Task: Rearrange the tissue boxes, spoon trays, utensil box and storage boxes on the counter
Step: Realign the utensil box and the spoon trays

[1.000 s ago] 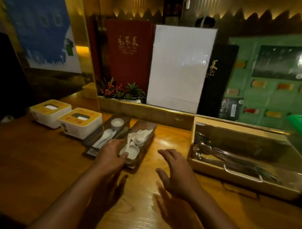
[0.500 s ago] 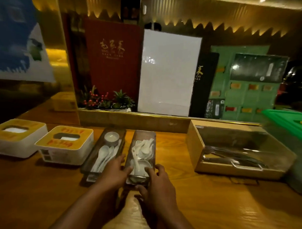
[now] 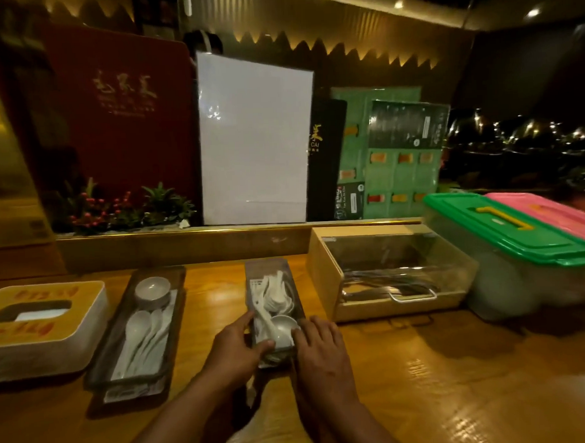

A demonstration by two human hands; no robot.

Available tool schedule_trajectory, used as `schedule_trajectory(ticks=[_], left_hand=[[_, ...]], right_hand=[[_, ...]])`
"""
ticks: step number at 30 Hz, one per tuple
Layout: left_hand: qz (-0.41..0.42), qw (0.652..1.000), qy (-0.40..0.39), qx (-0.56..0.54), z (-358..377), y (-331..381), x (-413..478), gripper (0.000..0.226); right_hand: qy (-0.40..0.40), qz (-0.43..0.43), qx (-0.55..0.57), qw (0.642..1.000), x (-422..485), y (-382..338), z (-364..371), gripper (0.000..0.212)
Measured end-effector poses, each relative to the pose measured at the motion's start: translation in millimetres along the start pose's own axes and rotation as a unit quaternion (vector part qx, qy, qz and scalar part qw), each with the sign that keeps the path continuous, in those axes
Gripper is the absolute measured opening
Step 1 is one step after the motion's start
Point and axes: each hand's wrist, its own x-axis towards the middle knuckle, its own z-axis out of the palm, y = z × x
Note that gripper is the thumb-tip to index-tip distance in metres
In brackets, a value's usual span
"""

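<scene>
Two dark narrow spoon trays lie on the wooden counter point(image 3: 439, 382). The right spoon tray point(image 3: 268, 267) holds white spoons, and both hands grip its near end: my left hand point(image 3: 234, 351) on its left side, my right hand point(image 3: 322, 349) on its right side. The left spoon tray point(image 3: 122, 333), with white spoons and a small cup, sits apart to the left. A white tissue box point(image 3: 46, 324) with a yellow top stands at the far left. The wooden utensil box point(image 3: 389, 271) with a clear lid is right of the held tray.
A green-lidded storage box point(image 3: 507, 243) and a pink-lidded one point(image 3: 549, 212) stand at the far right. Menus, a white board point(image 3: 253, 140) and small plants point(image 3: 131, 207) line the raised ledge behind the counter.
Both hands closed on the right spoon tray and slid it rightward, away from the left tray and toward the utensil box. The view swung right, so the second tissue box left the frame.
</scene>
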Motion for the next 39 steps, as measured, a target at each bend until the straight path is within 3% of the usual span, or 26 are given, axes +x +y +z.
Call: schedule_trajectory(ticks=[5, 11, 29, 39], left_hand=[[0.001, 0.999, -0.030, -0.033, 17, 15, 12, 0.077], [-0.001, 0.997, -0.055, -0.056, 28, 18, 31, 0.071], [-0.009, 0.987, -0.050, -0.155, 61, 17, 60, 0.075], [-0.003, 0.990, -0.043, -0.134, 63, 18, 59, 0.079]], right_hand=[[-0.021, 0.017, -0.003, 1.000, 0, 24, 6, 0.063], [-0.026, 0.031, -0.003, 0.999, 7, 45, 12, 0.069], [-0.019, 0.053, 0.016, 0.998, 27, 75, 28, 0.074], [-0.024, 0.055, 0.012, 0.998, 27, 75, 32, 0.074]])
